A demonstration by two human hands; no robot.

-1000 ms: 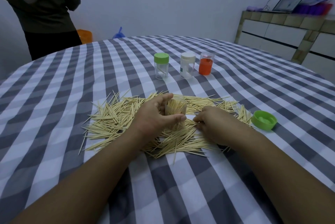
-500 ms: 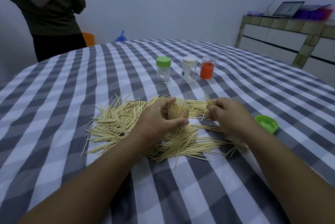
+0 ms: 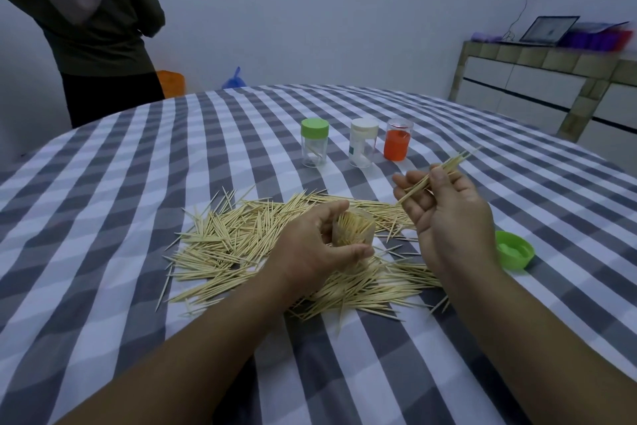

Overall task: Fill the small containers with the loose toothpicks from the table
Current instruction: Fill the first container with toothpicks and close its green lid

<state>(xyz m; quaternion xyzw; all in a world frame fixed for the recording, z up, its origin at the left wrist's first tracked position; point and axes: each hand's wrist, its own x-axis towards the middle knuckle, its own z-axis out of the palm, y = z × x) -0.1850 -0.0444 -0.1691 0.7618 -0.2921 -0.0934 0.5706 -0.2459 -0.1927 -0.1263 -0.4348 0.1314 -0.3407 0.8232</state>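
No legible text — perhaps too small.

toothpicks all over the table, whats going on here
A person is packing loose toothpicks from the checked table into small jars. The left hand holds an open jar already quite full of picks. The right hand is raised with a small bunch of picks pinched in its grip. A loose green lid lies to the right. Three more jars stand farther back, and a big pile is still left.
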